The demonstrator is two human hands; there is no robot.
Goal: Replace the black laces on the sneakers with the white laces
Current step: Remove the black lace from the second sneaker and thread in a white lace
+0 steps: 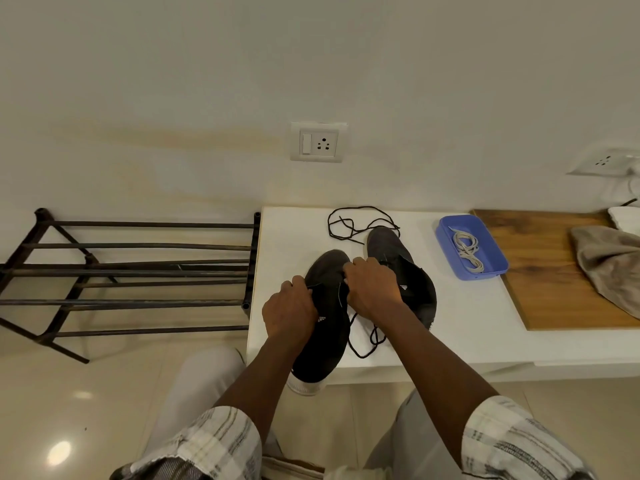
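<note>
On the white tabletop (pixel 467 323) our sneakers lie lengthwise away from us, toes to the wall. The left sneaker (pixel 325 341), heel overhanging the near edge, lies beside the right sneaker (pixel 415 282). Our left hand (pixel 289 306) and right hand (pixel 372 287), fingers curled, pinch the left sneaker's black lace (pixel 362 356). Each sneaker bears a small white three-stripe mark — any lettering is too small to read. White laces (pixel 467 249) sit in the tray (pixel 488 244).

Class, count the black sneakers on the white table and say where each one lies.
2. The left sneaker lies at the table's front edge, heel overhanging, held by the left hand and right hand. The right sneaker lies beside it, farther back. No more seem hidden.
</note>
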